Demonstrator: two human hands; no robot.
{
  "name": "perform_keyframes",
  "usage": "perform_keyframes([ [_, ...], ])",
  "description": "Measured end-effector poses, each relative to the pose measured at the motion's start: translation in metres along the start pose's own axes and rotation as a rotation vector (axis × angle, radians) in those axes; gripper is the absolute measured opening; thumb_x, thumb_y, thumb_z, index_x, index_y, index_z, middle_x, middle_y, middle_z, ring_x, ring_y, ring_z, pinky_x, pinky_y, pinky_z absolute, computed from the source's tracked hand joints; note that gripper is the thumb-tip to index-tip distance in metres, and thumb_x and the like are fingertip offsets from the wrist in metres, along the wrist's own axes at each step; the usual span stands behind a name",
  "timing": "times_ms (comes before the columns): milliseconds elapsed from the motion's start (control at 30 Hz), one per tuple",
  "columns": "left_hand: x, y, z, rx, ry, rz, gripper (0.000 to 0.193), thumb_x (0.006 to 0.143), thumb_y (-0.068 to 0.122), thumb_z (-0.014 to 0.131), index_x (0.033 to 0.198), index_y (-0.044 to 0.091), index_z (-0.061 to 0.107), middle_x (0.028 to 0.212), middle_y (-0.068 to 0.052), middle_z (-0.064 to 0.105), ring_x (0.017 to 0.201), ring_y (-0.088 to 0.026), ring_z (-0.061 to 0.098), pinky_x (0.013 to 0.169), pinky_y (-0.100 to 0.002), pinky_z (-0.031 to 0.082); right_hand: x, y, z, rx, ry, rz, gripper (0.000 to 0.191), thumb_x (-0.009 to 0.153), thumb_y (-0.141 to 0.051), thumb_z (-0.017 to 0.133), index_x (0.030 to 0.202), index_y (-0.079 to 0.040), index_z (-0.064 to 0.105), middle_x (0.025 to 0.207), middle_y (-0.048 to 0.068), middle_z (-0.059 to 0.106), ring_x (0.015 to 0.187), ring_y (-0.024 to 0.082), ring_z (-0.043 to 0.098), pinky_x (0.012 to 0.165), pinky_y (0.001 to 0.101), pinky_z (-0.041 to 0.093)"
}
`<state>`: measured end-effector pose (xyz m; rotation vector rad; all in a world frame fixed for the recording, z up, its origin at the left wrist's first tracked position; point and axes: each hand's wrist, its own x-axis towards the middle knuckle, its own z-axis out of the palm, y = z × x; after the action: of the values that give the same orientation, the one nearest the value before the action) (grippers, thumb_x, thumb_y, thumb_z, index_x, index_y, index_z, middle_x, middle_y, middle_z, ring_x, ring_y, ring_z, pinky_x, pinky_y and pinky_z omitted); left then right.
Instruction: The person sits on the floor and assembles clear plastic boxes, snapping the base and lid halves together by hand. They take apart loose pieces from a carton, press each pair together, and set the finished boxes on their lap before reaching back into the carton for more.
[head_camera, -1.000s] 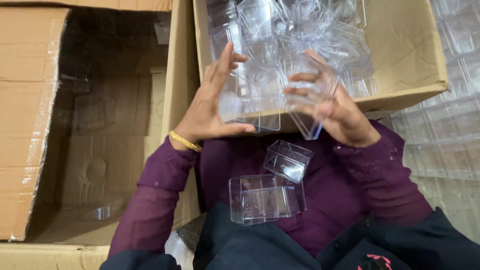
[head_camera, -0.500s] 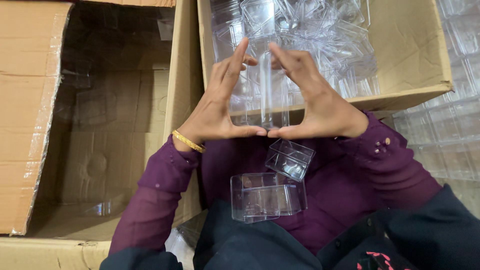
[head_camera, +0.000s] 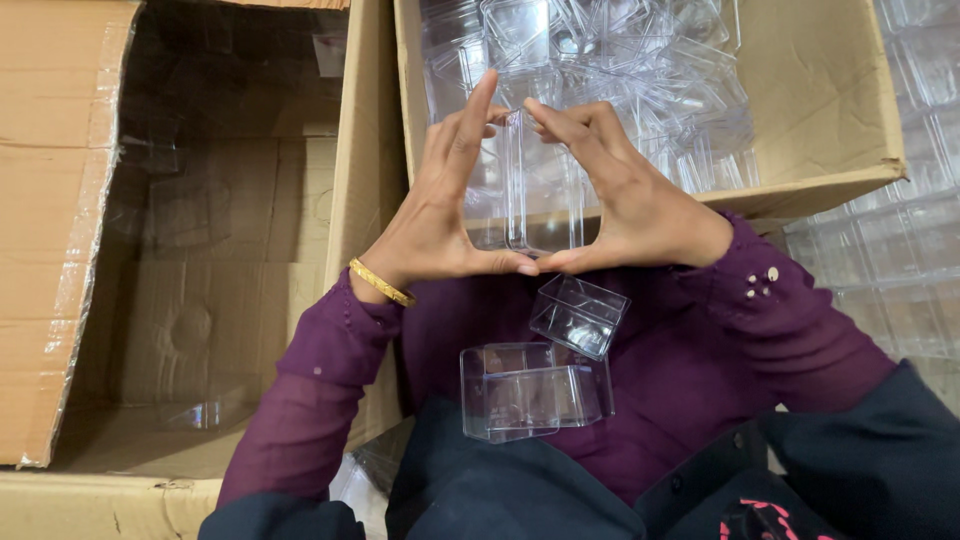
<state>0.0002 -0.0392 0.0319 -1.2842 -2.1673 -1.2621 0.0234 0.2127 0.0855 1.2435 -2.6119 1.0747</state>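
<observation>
You hold a clear box (head_camera: 543, 185) between both hands, out in front of you at 12 o'clock. Your left hand (head_camera: 440, 200) presses on its left side and your right hand (head_camera: 625, 195) presses on its right side. The fingers (head_camera: 470, 120) of each hand point up and lean in until the tips nearly meet over the top. Your thumbs (head_camera: 505, 264) lie flat under the box and touch tip to tip. So both hands are pressed together around it, like a little roof.

Push the same from both sides, so the thin walls do not bend or crack. Keep the box straight up, not tipped.

Two more clear boxes (head_camera: 535, 385) rest on your lap at 6 o'clock. The full carton (head_camera: 850, 120) sits at 1 o'clock, behind your hands. The nearly empty carton (head_camera: 70, 250) sits at 9 o'clock.
</observation>
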Motion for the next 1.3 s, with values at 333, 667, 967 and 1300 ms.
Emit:
perform_keyframes([
  [333,-0.006,-0.002,0.002,-0.123,-0.005,-0.109,0.142,0.072,0.066,0.094,0.167,0.013,0.002,0.155,-0.012,0.042,0.138,-0.027,0.049,0.120,-0.043,0.045,-0.002,0.006,0.000,-0.017,-0.017,0.012,0.129,0.066,-0.039,0.097,0.166,-0.015,0.019,0.138,0.018,0.042,0.134,0.034,0.046,0.117,0.0454,0.042],
  [667,-0.007,-0.007,0.004,-0.222,0.017,-0.145,0.135,0.075,0.056,0.097,0.167,0.015,0.006,0.162,-0.013,0.037,0.149,-0.028,0.045,0.127,-0.047,0.044,-0.001,0.010,0.001,0.010,-0.013,0.047,0.129,0.064,-0.037,0.096,0.165,-0.016,0.020,0.137,0.017,0.042,0.134,0.032,0.046,0.111,0.0446,0.046],
  [967,-0.006,-0.005,0.004,-0.219,-0.019,-0.188,0.132,0.077,0.056,0.096,0.167,0.018,0.007,0.159,-0.011,0.043,0.143,-0.027,0.047,0.126,-0.047,0.045,-0.004,0.012,0.009,0.233,0.010,0.194,0.124,0.066,-0.026,0.096,0.164,-0.022,0.021,0.143,0.014,0.033,0.144,0.031,0.041,0.103,0.0473,0.054],
  [1300,-0.008,-0.006,0.005,-0.283,0.001,-0.195,0.128,0.076,0.054,0.097,0.166,0.019,0.013,0.160,-0.012,0.040,0.144,-0.029,0.047,0.125,-0.047,0.043,0.000,0.009,0.004,0.134,-0.051,0.185,0.127,0.064,-0.029,0.096,0.164,-0.020,0.019,0.141,0.016,0.034,0.143,0.033,0.041,0.104,0.0484,0.055],
])
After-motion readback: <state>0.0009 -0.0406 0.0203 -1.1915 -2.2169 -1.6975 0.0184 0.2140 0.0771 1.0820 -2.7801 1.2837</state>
